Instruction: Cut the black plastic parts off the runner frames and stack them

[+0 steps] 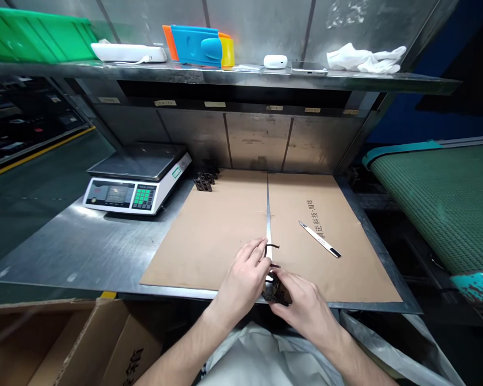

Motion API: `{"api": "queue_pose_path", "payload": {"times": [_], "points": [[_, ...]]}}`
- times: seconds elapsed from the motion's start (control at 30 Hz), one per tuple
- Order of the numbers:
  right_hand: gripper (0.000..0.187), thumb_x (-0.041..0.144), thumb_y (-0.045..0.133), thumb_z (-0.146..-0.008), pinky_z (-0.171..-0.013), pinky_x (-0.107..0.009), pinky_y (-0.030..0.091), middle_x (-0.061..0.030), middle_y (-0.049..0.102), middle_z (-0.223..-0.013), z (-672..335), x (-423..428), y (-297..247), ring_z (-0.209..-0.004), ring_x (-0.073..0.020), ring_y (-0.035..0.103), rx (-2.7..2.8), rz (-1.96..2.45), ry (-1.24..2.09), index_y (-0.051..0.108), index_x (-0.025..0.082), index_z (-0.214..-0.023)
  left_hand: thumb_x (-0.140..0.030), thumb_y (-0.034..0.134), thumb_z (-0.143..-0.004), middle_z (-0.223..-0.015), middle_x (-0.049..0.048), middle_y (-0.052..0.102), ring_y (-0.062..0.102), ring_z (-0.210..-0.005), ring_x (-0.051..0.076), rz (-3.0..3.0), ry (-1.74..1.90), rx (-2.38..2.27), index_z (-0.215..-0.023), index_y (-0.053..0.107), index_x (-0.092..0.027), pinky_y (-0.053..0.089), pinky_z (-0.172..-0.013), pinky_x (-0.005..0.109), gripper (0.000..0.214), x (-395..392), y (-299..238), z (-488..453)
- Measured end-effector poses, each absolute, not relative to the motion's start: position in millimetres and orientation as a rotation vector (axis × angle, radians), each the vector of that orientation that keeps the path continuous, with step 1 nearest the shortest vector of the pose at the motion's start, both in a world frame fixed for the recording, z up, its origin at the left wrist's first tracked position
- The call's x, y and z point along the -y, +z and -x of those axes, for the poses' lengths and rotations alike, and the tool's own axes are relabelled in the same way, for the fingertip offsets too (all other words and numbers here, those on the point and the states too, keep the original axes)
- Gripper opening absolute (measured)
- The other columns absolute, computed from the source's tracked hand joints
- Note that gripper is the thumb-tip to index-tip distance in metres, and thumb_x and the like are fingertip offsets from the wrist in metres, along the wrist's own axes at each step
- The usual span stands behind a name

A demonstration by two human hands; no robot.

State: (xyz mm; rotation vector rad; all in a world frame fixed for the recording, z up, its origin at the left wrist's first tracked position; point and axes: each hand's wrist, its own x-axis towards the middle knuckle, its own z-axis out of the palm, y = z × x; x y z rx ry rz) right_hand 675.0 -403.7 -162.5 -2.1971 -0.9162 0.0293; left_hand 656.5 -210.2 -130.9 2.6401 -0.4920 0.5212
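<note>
Black wire-like pieces (276, 289) sit bunched between both hands at the near edge of the cardboard sheet (209, 241). The left hand (241, 279) curls closed on them from the left, and the right hand (306, 305) grips from the right. A white utility knife (320, 239) lies farther right, apart.

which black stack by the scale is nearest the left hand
The front stack; the other stacks sit in line behind it, farther from the left hand.

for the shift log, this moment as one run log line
left hand: beside black bundle | right hand: on black bundle | utility knife: on cardboard
</note>
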Motion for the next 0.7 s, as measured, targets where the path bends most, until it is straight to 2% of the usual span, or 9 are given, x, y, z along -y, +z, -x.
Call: {"api": "queue_pose_path", "payload": {"times": [0.13,0.3,0.43,0.53,0.7], "points": [[0.053,0.006,0.066,-0.077,-0.076,-0.034,0.06,-0.0031,0.076,-0.101,-672.8,407.0,-154.8,-0.088,-0.0244,0.075,0.922,2.129,0.053,0.061,0.024,-0.126,-0.011,0.053,-0.101,-0.142,0.0141,0.065,0.055,-0.139,0.029,-2.532,0.527,0.463,-0.101,0.064,-0.018,0.052,-0.113,0.049,0.013,201.5,-136.5,-653.7],[0.054,0.01,0.07,-0.077,-0.077,-0.029,0.059,-0.0004,0.076,-0.098,-666.3,409.9,-154.6,-0.083,-0.0198,0.073,0.908,2.014,0.049,0.061,0.025,-0.129,-0.014,0.052,-0.104,-0.137,0.0128,0.069,0.056,-0.139,0.025,-2.409,0.562,0.39,-0.096,0.062,-0.02,0.055,-0.111,0.043,0.015,194.4,-150.0,-646.0],[0.052,0.011,0.069,-0.078,-0.078,-0.029,0.059,-0.0006,0.076,-0.098,-662.9,409.5,-151.7,-0.083,-0.0199,0.074,0.925,2.047,0.088,0.061,0.024,-0.128,-0.013,0.051,-0.104,-0.138,0.0144,0.068,0.055,-0.139,0.026,-2.409,0.564,0.342,-0.098,0.063,-0.019,0.056,-0.11,0.046,0.015,195.8,-150.6,-638.1],[0.044,0.01,0.066,-0.078,-0.073,-0.03,0.058,-0.0013,0.075,-0.094,-663.5,406.3,-147.9,-0.083,-0.0217,0.074,0.944,2.135,0.151,0.064,0.023,-0.12,-0.012,0.051,-0.103,-0.142,0.0144,0.065,0.054,-0.14,0.028,-2.497,0.544,0.35,-0.101,0.064,-0.019,0.054,-0.113,0.048,0.015,199.8,-144.0,-634.2],[0.044,0.008,0.066,-0.073,-0.07,-0.031,0.056,-0.004,0.077,-0.094,-666.7,399.1,-149.2,-0.085,-0.0252,0.076,0.957,2.269,0.193,0.064,0.02,-0.115,-0.007,0.051,-0.1,-0.142,0.0209,0.064,0.056,-0.137,0.036,-2.653,0.528,0.394,-0.101,0.067,-0.013,0.052,-0.113,0.057,0.018,211.9,-138.9,-633.4]]}}
